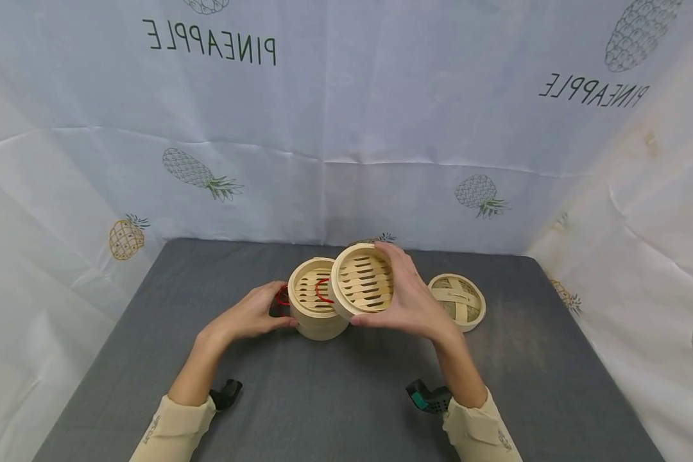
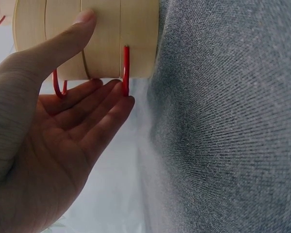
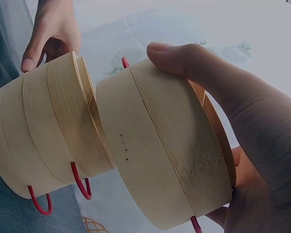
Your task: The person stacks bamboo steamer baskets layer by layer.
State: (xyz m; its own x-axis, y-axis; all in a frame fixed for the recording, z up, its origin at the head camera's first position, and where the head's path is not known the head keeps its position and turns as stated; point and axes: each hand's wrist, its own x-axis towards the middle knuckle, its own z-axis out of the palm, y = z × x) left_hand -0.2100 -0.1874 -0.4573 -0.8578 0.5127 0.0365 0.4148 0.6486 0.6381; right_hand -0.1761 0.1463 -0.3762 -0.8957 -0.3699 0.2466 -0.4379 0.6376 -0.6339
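A stack of two round bamboo steamer baskets [image 1: 320, 328], with slatted floors and red loop handles, stands on the grey table. My left hand [image 1: 253, 314] holds its left side, thumb on the near wall and fingers beside the red loops [image 2: 126, 70]. Above and to the right, my right hand [image 1: 411, 296] grips another steamer basket [image 3: 160, 141] by its outer wall, thumb on the near side and fingers behind. That basket is tilted, its slatted inside [image 1: 365, 279] facing the head view. Its left edge overlaps the stack's rim in the head view.
The woven bamboo lid [image 1: 466, 313] lies on the table to the right, partly behind my right hand. A pineapple-print cloth [image 1: 346, 128] hangs along the table's back edge and both sides. A dark wrist device [image 1: 430, 398] sits at each sleeve.
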